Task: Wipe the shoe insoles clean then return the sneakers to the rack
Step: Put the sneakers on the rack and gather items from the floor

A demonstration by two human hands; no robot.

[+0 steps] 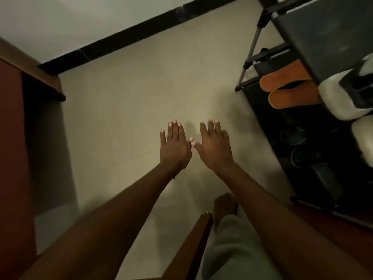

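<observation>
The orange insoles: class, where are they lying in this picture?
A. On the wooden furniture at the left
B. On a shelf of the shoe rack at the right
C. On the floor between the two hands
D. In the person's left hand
B: the two orange insoles lie side by side on a shelf of the shoe rack, while the left hand and right hand are spread open and hold nothing.

left hand (175, 147): flat, fingers straight, back up, holds nothing | right hand (215, 145): flat, fingers straight, back up, holds nothing | thumbs: tips almost touch | arms: both bare, stretched out forward, side by side
</observation>
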